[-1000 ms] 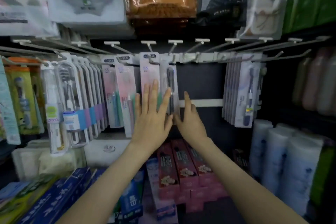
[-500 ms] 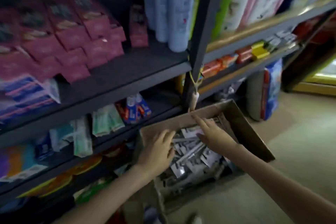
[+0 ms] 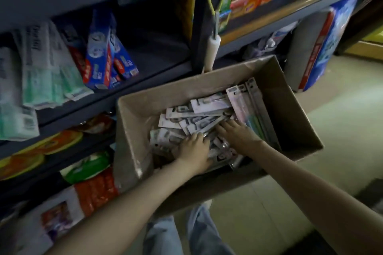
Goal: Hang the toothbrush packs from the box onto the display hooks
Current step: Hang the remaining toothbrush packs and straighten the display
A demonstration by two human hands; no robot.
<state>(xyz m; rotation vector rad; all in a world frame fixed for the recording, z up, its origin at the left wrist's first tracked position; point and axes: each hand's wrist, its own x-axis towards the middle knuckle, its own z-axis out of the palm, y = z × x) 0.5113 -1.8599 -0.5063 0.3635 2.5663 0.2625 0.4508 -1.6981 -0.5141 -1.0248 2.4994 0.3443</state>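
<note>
Cardboard box (image 3: pixel 134 130) full of jumbled toothbrush packs (image 3: pixel 207 107).

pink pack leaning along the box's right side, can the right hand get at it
Probably yes: the right hand rests on the pile right beside the pink pack, the box is open-topped, and nothing covers the pack's upper end.

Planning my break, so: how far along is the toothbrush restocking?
Done: cannot be judged, the display hooks are out of view. In hand: the left hand and right hand are both down on the toothbrush packs in the cardboard box; whether either has a grip is unclear. Left: a heap of packs lies in the box, all to be hung.
</note>
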